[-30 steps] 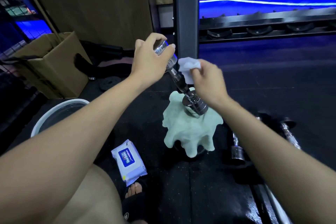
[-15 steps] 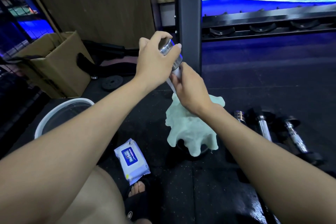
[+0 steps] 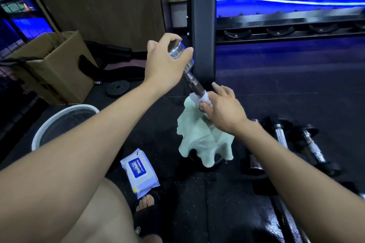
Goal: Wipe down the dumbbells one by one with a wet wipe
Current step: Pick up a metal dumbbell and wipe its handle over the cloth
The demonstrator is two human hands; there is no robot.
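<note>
two hands share one chrome dumbbell (image 3: 188,73), which stands tilted with its lower end on the pale green towel (image 3: 201,140), my landmark on the floor. my left hand (image 3: 165,63) is closed over the upper head, well above the towel, fingers curled round the rim, holding the bar steady. my right hand (image 3: 223,110) is pinched shut on the white wet wipe (image 3: 201,98), wrapped about the bottom of the handle just above the towel, touching the steel. the wipe pack (image 3: 139,171) lies left of the towel and nearer me, the white basin (image 3: 65,116) farther left, and more dumbbells (image 3: 280,136) lie on the mat to the towel's right. i judge the step to be wiping the handle and the lower head. to do it well i would keep the top hand firm so the bar cannot roll off the towel, turn the bar a little between strokes, and press the wipe into the knurling and the joint by the head, where grime sits. whether the lower head is clean yet i cannot tell; my right hand hides it.
</note>
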